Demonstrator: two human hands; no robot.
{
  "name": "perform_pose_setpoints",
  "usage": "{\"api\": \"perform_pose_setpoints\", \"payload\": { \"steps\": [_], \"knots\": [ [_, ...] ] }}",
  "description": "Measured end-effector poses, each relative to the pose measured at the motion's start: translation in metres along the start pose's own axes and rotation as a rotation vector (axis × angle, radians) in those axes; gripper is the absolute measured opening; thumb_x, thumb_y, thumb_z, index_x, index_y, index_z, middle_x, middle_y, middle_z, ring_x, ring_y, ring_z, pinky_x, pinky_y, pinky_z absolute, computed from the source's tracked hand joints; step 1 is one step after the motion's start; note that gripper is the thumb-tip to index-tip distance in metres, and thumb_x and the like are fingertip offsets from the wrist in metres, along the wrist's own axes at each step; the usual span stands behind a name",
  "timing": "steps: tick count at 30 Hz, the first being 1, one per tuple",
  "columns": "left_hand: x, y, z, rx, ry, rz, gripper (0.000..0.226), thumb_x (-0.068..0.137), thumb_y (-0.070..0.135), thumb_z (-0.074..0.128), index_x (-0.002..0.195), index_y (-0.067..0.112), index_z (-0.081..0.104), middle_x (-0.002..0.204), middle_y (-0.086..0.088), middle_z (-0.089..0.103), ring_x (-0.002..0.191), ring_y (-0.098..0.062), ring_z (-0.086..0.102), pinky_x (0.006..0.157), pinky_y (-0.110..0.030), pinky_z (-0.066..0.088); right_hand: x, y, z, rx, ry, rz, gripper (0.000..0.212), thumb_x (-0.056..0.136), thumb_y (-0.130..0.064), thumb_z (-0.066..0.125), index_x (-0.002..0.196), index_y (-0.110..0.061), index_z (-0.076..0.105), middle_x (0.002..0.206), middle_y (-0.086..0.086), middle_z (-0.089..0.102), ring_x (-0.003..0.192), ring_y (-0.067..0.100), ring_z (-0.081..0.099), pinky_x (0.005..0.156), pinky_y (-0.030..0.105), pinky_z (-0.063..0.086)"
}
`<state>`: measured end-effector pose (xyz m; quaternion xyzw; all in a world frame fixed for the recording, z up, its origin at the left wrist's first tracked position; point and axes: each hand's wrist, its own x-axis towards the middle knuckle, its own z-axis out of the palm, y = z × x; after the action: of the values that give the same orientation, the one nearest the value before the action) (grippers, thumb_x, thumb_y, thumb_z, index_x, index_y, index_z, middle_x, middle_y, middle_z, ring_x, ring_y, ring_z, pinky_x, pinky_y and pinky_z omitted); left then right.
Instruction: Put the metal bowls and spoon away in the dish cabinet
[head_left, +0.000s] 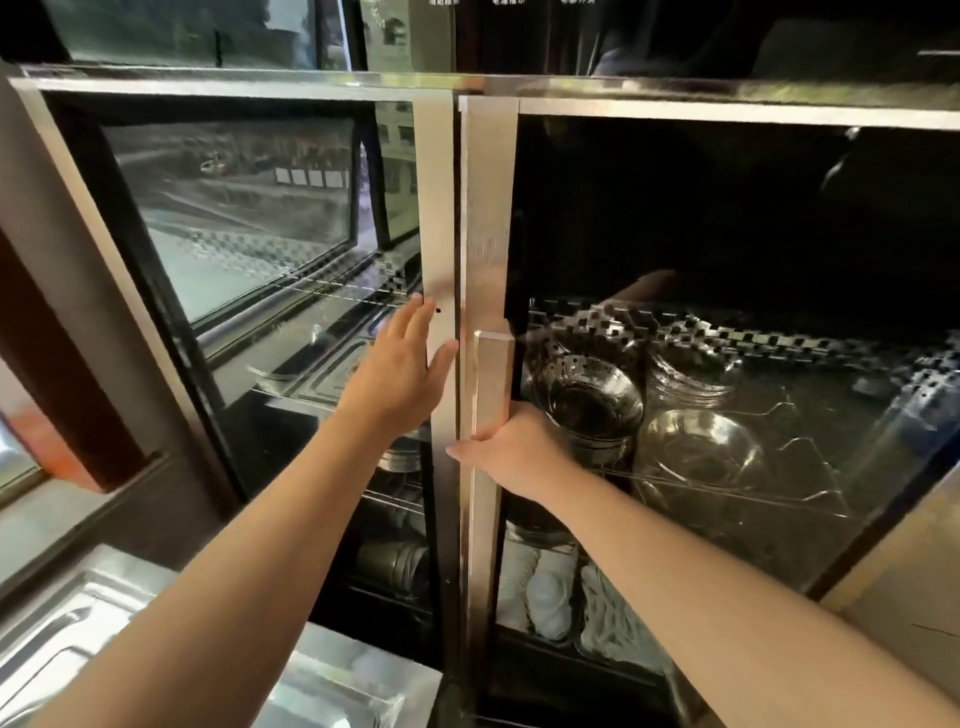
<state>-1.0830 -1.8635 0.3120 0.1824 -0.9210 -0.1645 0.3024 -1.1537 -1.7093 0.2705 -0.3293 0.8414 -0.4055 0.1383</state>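
The dish cabinet has two glass doors with steel frames. My right hand (511, 447) grips the lower end of the right door's block handle (492, 379). My left hand (402, 371) lies flat, fingers spread, against the left door's frame (435, 208). Behind the right glass, a stack of metal bowls (587, 402) sits on a wire shelf, with another metal bowl (698, 449) to its right. No spoon is visible.
A perforated steel rack (727, 332) runs behind the bowls. White crockery (550, 592) fills a lower shelf and metal cups (395, 564) sit behind the left door. Steel trays (78, 623) lie at the bottom left. A window sill (31, 499) is at the left.
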Motion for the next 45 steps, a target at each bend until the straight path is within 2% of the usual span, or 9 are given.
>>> {"api": "perform_pose_setpoints", "payload": {
  "steps": [4,9,13,21,29,33,37,40,45],
  "knots": [
    [0.009,-0.007,0.010,-0.001,-0.027,-0.002,0.060,0.103,0.042,0.034,0.156,0.020,0.017,0.165,-0.002,0.014,0.148,-0.023,0.023,0.117,-0.050,0.028,0.021,0.001,0.001,-0.048,0.025,0.019,0.043,0.074,-0.050,0.085,0.107,-0.029,0.068,0.089,-0.010,0.072,0.083,0.015,0.071,0.075,0.038,0.062],
    [0.015,-0.014,0.020,0.029,0.020,0.045,0.054,0.104,0.030,0.035,0.154,0.016,0.024,0.163,-0.004,0.019,0.141,-0.026,0.038,0.109,-0.049,0.042,0.043,0.003,0.001,-0.014,0.066,0.011,0.027,0.075,-0.042,0.085,0.080,-0.037,0.059,0.077,-0.015,0.070,0.071,0.005,0.069,0.066,0.030,0.061],
    [0.017,-0.021,0.025,0.057,0.022,0.072,0.055,0.103,0.029,0.037,0.154,0.015,0.024,0.163,-0.002,0.018,0.135,-0.028,0.046,0.103,-0.048,0.047,0.056,0.006,0.003,0.003,0.089,0.012,0.023,0.074,-0.039,0.083,0.087,-0.033,0.065,0.079,-0.012,0.074,0.072,0.007,0.071,0.066,0.029,0.061],
    [0.016,-0.021,0.026,0.112,0.037,0.110,0.061,0.101,0.036,0.043,0.154,0.016,0.022,0.163,-0.005,0.017,0.144,-0.027,0.032,0.109,-0.047,0.042,0.066,0.001,-0.001,-0.127,0.171,0.036,0.028,0.070,-0.047,0.075,0.090,-0.029,0.067,0.075,-0.008,0.073,0.069,0.013,0.071,0.065,0.033,0.063],
    [0.015,-0.014,0.025,0.135,0.005,0.079,0.065,0.098,0.038,0.046,0.154,0.022,0.019,0.164,-0.005,0.013,0.142,-0.030,0.036,0.107,-0.050,0.044,0.062,-0.004,-0.006,-0.179,0.149,0.040,0.035,0.073,-0.050,0.074,0.098,-0.026,0.068,0.085,-0.005,0.072,0.076,0.018,0.070,0.071,0.036,0.063],
    [0.014,-0.009,0.022,0.143,-0.044,0.061,0.068,0.097,0.039,0.049,0.155,0.023,0.017,0.165,-0.006,0.008,0.138,-0.033,0.042,0.103,-0.051,0.047,0.056,-0.007,-0.011,-0.241,0.141,0.050,0.034,0.073,-0.053,0.075,0.086,-0.028,0.055,0.085,-0.006,0.066,0.079,0.019,0.067,0.067,0.032,0.059],
    [0.011,-0.007,0.012,0.166,-0.055,0.057,0.067,0.098,0.038,0.051,0.155,0.022,0.020,0.164,-0.005,0.013,0.139,-0.033,0.040,0.103,-0.050,0.046,0.049,-0.009,-0.010,-0.299,0.129,0.039,0.047,0.073,-0.056,0.074,0.104,-0.022,0.063,0.091,-0.004,0.067,0.080,0.019,0.068,0.065,0.030,0.058],
    [0.006,-0.004,0.004,0.150,-0.059,0.036,0.067,0.097,0.038,0.053,0.155,0.020,0.022,0.162,-0.005,0.020,0.139,-0.029,0.040,0.107,-0.045,0.042,0.044,-0.011,-0.010,-0.313,0.117,0.030,0.054,0.074,-0.059,0.074,0.111,-0.021,0.064,0.099,-0.002,0.069,0.085,0.021,0.068,0.071,0.034,0.061],
    [-0.013,0.007,-0.019,0.161,-0.036,0.072,0.055,0.096,0.040,0.055,0.145,0.019,0.043,0.148,-0.006,0.045,0.123,-0.026,0.055,0.093,-0.035,0.047,0.022,-0.017,-0.022,-0.265,0.031,0.035,0.048,0.075,-0.062,0.076,0.103,-0.023,0.070,0.095,-0.005,0.071,0.087,0.018,0.070,0.075,0.036,0.061]
  ]
}}
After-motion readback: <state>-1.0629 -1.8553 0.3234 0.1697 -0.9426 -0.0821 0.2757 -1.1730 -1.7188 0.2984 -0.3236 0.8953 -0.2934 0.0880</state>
